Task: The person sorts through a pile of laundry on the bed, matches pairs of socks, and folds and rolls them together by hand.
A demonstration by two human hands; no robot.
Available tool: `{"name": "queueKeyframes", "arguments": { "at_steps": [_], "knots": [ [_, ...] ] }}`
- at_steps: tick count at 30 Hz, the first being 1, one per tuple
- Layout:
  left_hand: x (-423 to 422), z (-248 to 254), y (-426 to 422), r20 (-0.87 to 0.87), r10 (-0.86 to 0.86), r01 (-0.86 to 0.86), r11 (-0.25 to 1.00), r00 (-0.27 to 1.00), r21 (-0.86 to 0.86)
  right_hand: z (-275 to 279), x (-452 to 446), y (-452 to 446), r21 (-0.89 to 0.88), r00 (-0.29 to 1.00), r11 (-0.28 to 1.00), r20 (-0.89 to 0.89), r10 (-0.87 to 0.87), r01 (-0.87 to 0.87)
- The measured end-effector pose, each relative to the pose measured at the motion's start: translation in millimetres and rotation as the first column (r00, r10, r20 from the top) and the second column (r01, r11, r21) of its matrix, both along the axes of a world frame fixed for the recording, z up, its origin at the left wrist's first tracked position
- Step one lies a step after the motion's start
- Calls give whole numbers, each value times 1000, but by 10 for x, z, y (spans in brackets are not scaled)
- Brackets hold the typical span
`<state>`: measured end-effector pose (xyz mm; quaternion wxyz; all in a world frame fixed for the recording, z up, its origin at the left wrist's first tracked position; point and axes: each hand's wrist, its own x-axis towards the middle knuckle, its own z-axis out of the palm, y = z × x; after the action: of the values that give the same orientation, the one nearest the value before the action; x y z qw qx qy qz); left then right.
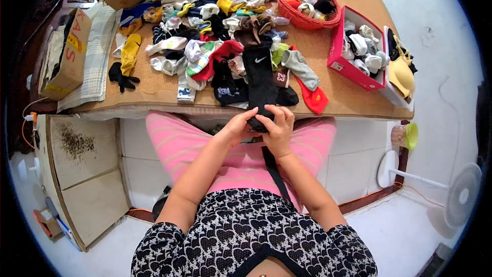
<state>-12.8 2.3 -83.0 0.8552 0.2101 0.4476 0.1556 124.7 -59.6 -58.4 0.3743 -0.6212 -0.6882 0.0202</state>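
A black sock (261, 79) with a white swoosh stretches from the edge of the mat up over the sock pile. Its near end is pinched between my left hand (240, 125) and my right hand (277, 129), whose fingers are closed on it above my lap. Around its upper part lies a heap of mixed socks (205, 51) in white, red, yellow and dark colours. A grey sock (301, 69) and a red sock (313, 96) rest to the right of it. My palms and some fingertips are turned out of sight.
A red woven basket (287, 13) and a pink box (335, 46), both with socks inside, stand at the right. Beside the box is a yellow bra (402, 76). Cardboard boxes (77, 51) line the left. A white fan (463, 195) is on the floor at right.
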Motion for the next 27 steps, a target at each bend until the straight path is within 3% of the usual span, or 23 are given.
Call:
{"name": "queueKeyframes", "arguments": {
  "at_steps": [2,7,9,10,13,15,17,19,20,21,23,25,27],
  "knots": [
    [-36,-37,10,152,20,-10,998,988,-67,-3,44,25,114,991,987,80,107,-115],
    [14,-218,59,181,77,-49,987,981,-155,-53,141,-14,18,963,963,42,267,-268],
    [48,-273,43,131,114,-104,992,985,-77,-57,131,-44,-203,947,979,-320,-37,-30],
    [58,-270,34,186,122,-104,989,975,-102,-81,121,-32,-348,674,935,-708,-210,-74],
    [111,-64,11,228,121,-84,983,966,-163,-106,261,40,-555,774,829,-497,-392,64],
    [138,-30,-6,245,117,-84,986,962,-144,-116,279,50,-531,835,845,-434,-337,65],
    [172,30,-34,59,-23,14,989,998,147,-128,284,49,-505,889,861,-366,-275,58],
    [172,52,-26,36,2,-8,987,999,160,-46,257,46,-271,892,961,-446,-70,-60],
    [163,19,-7,56,48,-55,990,997,131,30,290,12,-164,934,979,-353,58,-123],
    [156,12,11,75,95,-102,990,993,101,183,276,-23,-192,954,970,-287,88,-147],
    [157,8,5,100,109,-116,991,989,71,253,289,-23,-64,986,984,-24,162,-163],
    [196,-66,-34,62,188,-188,982,980,0,101,368,-23,-44,982,983,56,179,-177],
    [179,-122,-29,17,94,-94,995,995,-37,60,403,-8,-20,971,980,134,199,-199]
  ]
}}
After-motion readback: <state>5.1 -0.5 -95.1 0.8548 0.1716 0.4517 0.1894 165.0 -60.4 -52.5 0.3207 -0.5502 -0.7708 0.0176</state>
